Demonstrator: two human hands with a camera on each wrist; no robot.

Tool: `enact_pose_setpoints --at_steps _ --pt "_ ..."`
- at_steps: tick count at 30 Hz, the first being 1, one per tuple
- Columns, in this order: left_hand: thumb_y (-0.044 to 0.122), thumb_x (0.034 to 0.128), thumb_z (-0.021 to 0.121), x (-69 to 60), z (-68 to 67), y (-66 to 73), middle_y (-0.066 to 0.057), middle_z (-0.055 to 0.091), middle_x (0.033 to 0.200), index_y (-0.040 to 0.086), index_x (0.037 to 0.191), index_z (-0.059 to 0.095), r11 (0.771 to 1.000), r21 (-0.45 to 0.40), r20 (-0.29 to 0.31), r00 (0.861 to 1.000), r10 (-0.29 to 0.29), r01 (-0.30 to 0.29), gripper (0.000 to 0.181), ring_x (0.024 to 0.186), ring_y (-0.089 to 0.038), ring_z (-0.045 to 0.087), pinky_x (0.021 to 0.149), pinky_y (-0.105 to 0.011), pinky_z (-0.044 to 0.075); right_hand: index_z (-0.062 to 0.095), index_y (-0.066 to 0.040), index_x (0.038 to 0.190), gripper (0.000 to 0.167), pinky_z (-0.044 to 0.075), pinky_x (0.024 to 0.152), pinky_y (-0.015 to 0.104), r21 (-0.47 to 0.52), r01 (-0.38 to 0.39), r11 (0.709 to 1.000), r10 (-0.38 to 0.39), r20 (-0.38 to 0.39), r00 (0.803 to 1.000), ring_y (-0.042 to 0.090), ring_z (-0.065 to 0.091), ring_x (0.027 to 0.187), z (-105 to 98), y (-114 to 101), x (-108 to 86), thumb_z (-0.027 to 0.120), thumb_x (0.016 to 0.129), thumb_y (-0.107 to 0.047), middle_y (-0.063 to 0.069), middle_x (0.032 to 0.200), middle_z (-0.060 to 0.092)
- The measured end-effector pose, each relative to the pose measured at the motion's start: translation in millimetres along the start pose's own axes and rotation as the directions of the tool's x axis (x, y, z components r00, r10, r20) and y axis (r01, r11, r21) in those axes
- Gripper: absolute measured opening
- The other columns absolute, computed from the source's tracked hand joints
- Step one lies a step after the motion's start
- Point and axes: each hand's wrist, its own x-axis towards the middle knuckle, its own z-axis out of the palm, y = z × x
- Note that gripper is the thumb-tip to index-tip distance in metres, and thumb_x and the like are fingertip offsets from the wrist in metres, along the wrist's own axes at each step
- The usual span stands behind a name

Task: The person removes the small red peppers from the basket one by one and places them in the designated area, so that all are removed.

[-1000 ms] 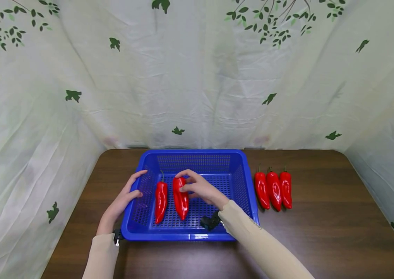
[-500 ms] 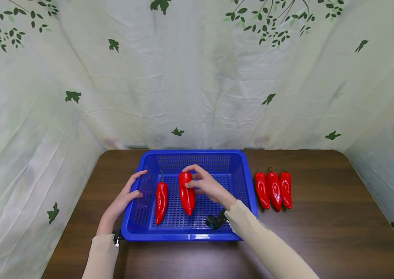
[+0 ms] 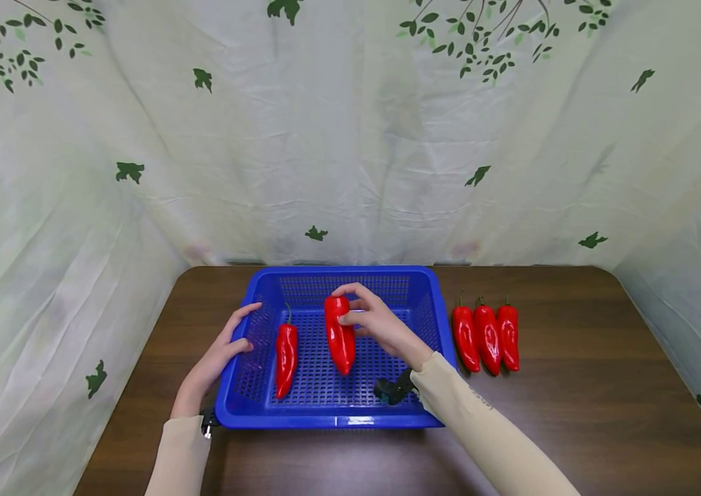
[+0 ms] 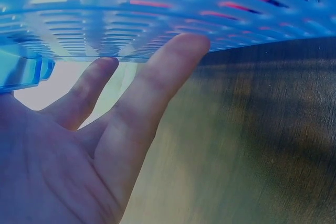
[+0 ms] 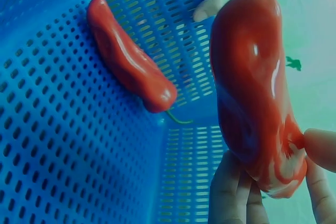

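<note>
My right hand (image 3: 381,327) holds a red pepper (image 3: 339,337) by its upper end, thumb on one side and fingers on the other. The pepper hangs tip down over the blue basket (image 3: 344,421), and in the right wrist view this pepper (image 5: 252,77) looms large and glossy. A second red pepper (image 3: 286,362) with a green stem lies on the basket's left side. My left hand (image 3: 220,355) grips the basket's left rim. From the left wrist, two digits of the left hand (image 4: 121,114) show against the slotted wall; the other fingers are hidden.
On the brown table (image 3: 598,372), right of the basket, three red peppers (image 3: 488,341) lie side by side, stems away from me. A pale leaf-printed curtain (image 3: 350,138) stands behind the table and along both sides.
My right hand has lifted the pepper off the basket floor and carried it right and slightly away from me. The left hand, basket and other peppers stay in place.
</note>
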Motion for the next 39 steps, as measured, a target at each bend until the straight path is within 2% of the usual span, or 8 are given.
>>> enact_pose_setpoints --at_steps 11,24,30,39 --pt "0.009 0.0893 0.044 0.8 -1.3 -1.1 -0.019 0.007 0.153 0.025 0.15 0.022 1.0 0.004 0.005 1.0 0.004 -0.004 0.066 0.124 -0.052 0.03 0.083 -0.054 0.049 0.049 -0.008 0.13 0.044 0.052 0.08 0.044 -0.014 0.036 0.999 -0.036 -0.011 0.999 0.033 0.056 0.103 -9 -11 -8.8 0.056 0.087 0.001 0.021 0.123 0.05" --pt "0.009 0.0895 0.044 -0.9 -1.0 -0.4 -0.018 0.006 0.153 0.025 0.15 0.022 1.0 0.013 0.005 1.0 0.011 -0.011 0.066 0.125 -0.052 0.029 0.086 -0.056 0.047 0.048 -0.008 0.131 0.044 0.051 0.079 0.039 0.004 0.065 0.998 -0.065 -0.03 0.997 0.03 0.056 0.1 -24 -14 -17.9 0.055 0.088 -0.001 0.019 0.12 0.051" --pt "0.009 0.0896 0.044 -0.3 -1.2 -1.6 -0.019 0.006 0.153 0.025 0.15 0.021 1.0 0.001 0.011 1.0 0.014 -0.014 0.066 0.124 -0.052 0.029 0.085 -0.054 0.048 0.047 -0.01 0.131 0.043 0.051 0.081 0.043 0.024 0.047 0.999 -0.046 -0.043 0.998 0.032 0.053 0.105 -30 -16 -22.0 0.054 0.09 -0.001 0.018 0.123 0.049" --pt "0.008 0.0889 0.044 0.2 -1.1 -1.1 -0.018 0.008 0.152 0.026 0.15 0.022 1.0 -0.004 -0.001 1.0 0.004 -0.004 0.067 0.123 -0.051 0.031 0.084 -0.054 0.048 0.043 -0.01 0.135 0.046 0.05 0.082 0.045 0.021 0.07 0.997 -0.069 -0.033 0.997 0.034 0.049 0.11 -43 -20 -29.3 0.053 0.091 -0.002 0.021 0.128 0.045"
